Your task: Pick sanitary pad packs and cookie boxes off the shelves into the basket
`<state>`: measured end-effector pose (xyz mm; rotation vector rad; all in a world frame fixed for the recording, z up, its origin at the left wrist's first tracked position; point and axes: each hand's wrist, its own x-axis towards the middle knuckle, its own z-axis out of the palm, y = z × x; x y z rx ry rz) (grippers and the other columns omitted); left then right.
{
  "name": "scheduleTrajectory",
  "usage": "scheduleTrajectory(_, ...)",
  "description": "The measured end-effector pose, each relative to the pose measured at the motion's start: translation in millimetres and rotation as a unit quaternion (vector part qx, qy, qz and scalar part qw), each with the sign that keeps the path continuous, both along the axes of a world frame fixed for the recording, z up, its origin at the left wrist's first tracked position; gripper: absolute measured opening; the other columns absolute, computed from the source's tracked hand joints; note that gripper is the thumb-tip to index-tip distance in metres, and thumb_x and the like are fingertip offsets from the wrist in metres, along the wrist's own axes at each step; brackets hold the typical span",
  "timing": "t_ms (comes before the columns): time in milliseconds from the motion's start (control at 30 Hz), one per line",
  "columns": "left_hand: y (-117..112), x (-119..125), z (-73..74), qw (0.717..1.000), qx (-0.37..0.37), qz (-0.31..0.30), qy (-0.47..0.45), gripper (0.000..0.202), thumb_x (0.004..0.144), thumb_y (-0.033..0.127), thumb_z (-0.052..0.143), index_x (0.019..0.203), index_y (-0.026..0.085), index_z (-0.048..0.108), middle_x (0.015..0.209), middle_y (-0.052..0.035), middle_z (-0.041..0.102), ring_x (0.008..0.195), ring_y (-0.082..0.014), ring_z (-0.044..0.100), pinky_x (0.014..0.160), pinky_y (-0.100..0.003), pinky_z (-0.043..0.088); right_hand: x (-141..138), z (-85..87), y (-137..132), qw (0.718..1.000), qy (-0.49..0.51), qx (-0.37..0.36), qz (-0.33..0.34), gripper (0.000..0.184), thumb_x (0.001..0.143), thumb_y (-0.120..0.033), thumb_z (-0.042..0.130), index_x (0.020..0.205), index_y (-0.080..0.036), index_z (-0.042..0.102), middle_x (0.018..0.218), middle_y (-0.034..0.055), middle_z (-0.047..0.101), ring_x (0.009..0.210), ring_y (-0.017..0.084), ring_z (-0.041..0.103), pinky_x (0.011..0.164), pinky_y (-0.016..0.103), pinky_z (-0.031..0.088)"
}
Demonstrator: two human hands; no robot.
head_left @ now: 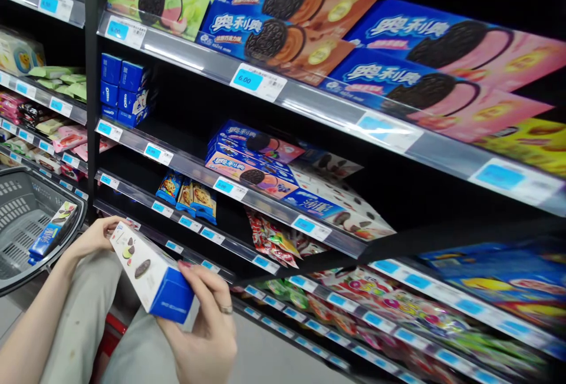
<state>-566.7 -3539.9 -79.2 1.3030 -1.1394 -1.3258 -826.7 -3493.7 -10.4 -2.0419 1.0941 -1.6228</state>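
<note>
Between my two hands is a white and blue cookie box (144, 266), tilted, with cookie pictures on its white face and a blue end towards me. My left hand (99, 236) grips its far end, fingers partly hidden behind it. At the near end, the blue one, my right hand (207, 319) closes round the box with thumb below and fingers on top; a ring shows on one finger. Both hands are above my knees, in front of the lower shelves. A similar blue and white box (53, 233) lies in the grey basket to the left.
The grey shopping basket (82, 207) stands at the left. Shelves ahead hold blue Oreo boxes (274, 24), a lower stack of cookie boxes (252, 168), small blue boxes (126, 89) and bagged snacks (190, 198). Price-tagged shelf edges (186, 68) jut towards me. Something red (108, 337) is beneath me.
</note>
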Motion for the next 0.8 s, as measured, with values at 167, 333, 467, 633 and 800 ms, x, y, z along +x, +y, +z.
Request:
scheduleTrajectory(167, -1, 0, -6.3, 1.0, 0.003, 0.001, -0.003, 0.059, 0.058, 0.025, 0.094, 0.113, 0.013, 0.078, 0.113, -0.0146, 0.085, 0.109, -0.0338, 0.079, 0.103, -0.043, 0.061, 9, 7.3, 3, 1.0, 0.011, -0.019, 0.02, 0.036, 0.09, -0.029, 0.085, 0.124, -0.032, 0.078, 0.104, 0.0057, 0.073, 0.095, 0.028, 0.075, 0.084, 0.04, 0.066)
scheduleTrajectory(333, 7, 14, 7.7, 0.999, -0.017, 0.049, 0.0, 0.06, 0.053, 0.021, 0.096, 0.111, 0.014, 0.081, 0.123, -0.0173, 0.084, 0.115, -0.0363, 0.078, 0.103, -0.042, 0.061, -15, -7.7, -6, 0.998, -0.049, 0.043, 0.019, 0.032, 0.086, -0.026, 0.087, 0.117, -0.025, 0.083, 0.107, 0.0112, 0.075, 0.1, 0.031, 0.078, 0.085, 0.043, 0.069)
scheduleTrajectory(467, 19, 24, 25.1, 0.995, -0.042, 0.088, 0.023, 0.067, 0.044, 0.024, 0.102, 0.108, 0.016, 0.082, 0.116, -0.0174, 0.086, 0.109, -0.0372, 0.08, 0.094, -0.04, 0.065, -38, -28.7, -24, 0.985, -0.147, 0.088, -0.003, 0.039, 0.08, -0.036, 0.096, 0.115, -0.026, 0.084, 0.111, 0.0123, 0.077, 0.104, 0.032, 0.078, 0.08, 0.04, 0.069)
scheduleTrajectory(633, 31, 26, 42.8, 0.993, -0.068, 0.097, 0.007, 0.071, 0.041, 0.042, 0.109, 0.104, 0.018, 0.084, 0.11, -0.0161, 0.087, 0.101, -0.0369, 0.082, 0.085, -0.04, 0.069, -56, -49.0, -38, 0.975, -0.18, 0.129, -0.007, 0.051, 0.071, -0.054, 0.1, 0.11, -0.024, 0.084, 0.111, 0.0137, 0.08, 0.107, 0.037, 0.077, 0.09, 0.05, 0.066)
scheduleTrajectory(800, 36, 21, 54.7, 0.992, -0.089, 0.095, -0.007, 0.062, 0.045, 0.044, 0.108, 0.096, 0.017, 0.085, 0.111, -0.0178, 0.086, 0.104, -0.0384, 0.081, 0.081, -0.038, 0.07, -64, -58.9, -43, 0.963, -0.208, 0.171, -0.004, 0.061, 0.062, -0.057, 0.105, 0.108, -0.023, 0.084, 0.112, 0.0155, 0.082, 0.107, 0.039, 0.077, 0.093, 0.052, 0.062)
